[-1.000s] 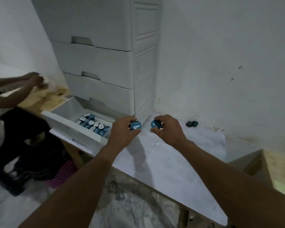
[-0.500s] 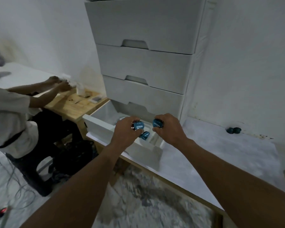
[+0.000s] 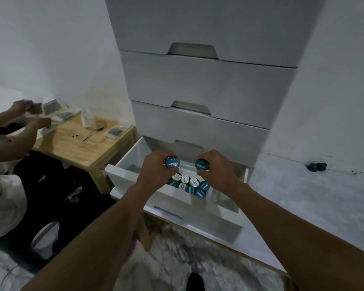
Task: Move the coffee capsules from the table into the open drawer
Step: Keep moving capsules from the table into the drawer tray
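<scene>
My left hand (image 3: 156,171) grips a blue coffee capsule (image 3: 172,162) and my right hand (image 3: 218,171) grips another blue capsule (image 3: 202,164). Both hands hover over the open white bottom drawer (image 3: 198,215). Several blue and white capsules (image 3: 189,184) lie in a heap inside the drawer, just under my hands. Two dark capsules (image 3: 316,166) stand on the grey table (image 3: 315,198) near the wall, far to the right.
The white drawer cabinet (image 3: 208,80) rises behind the drawer, its upper drawers shut. At left a seated person (image 3: 11,143) works at a low wooden table (image 3: 72,139) with small items on it. The marbled floor (image 3: 166,265) lies below.
My hands, each with a capsule, have moved left from above the table to above the open drawer. My view has turned left, so the cabinet now fills the centre.
</scene>
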Tool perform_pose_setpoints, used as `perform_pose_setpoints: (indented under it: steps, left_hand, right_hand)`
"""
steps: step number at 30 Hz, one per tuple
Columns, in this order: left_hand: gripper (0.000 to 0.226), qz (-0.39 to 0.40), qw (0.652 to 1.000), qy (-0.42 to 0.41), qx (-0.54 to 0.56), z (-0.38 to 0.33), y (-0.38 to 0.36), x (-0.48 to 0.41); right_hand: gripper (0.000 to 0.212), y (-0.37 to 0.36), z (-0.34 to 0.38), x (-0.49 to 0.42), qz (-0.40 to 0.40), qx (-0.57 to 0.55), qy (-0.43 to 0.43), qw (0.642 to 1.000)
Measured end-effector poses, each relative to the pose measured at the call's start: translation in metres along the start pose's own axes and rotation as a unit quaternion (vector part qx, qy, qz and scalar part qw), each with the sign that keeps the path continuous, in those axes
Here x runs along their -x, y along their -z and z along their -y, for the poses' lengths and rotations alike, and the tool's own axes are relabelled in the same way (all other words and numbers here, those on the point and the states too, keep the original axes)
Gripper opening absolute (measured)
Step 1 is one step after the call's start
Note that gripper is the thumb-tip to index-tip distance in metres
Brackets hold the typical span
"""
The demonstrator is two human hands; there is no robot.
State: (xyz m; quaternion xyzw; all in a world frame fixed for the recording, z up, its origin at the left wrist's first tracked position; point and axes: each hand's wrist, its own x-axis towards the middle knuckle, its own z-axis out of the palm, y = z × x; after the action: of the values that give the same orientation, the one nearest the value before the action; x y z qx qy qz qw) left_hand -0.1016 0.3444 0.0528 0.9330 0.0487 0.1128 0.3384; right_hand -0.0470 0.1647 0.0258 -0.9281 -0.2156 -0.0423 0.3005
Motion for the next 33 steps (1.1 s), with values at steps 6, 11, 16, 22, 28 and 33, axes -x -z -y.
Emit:
perform_pose_setpoints:
  steps: [6, 11, 16, 22, 28, 33]
  left_hand:
    - [0.03, 0.025, 0.998, 0.031, -0.042, 0.045, -0.013, -0.063]
    - [0.039, 0.09, 0.993, 0.025, -0.078, 0.081, -0.038, -0.1]
    - [0.038, 0.155, 0.985, 0.006, -0.069, 0.096, -0.054, -0.128]
    - [0.047, 0.222, 0.967, -0.093, -0.086, 0.106, -0.073, -0.148]
    - [0.052, 0.265, 0.944, -0.167, -0.11, 0.118, -0.09, -0.154]
    - [0.049, 0.265, 0.942, -0.183, -0.095, 0.12, -0.098, -0.155]
  right_hand:
    - [0.035, -0.054, -0.016, -0.057, 0.045, -0.009, -0.014, 0.999]
    - [0.044, -0.092, -0.026, -0.088, 0.085, -0.016, -0.028, 0.996]
    - [0.043, -0.108, -0.036, -0.101, 0.08, -0.016, -0.071, 0.994]
    - [0.04, -0.117, -0.037, -0.093, 0.046, -0.003, -0.159, 0.986]
    - [0.047, -0.124, -0.035, -0.084, 0.005, 0.012, -0.211, 0.977]
    - [0.044, -0.128, -0.035, -0.084, 0.001, 0.013, -0.212, 0.977]
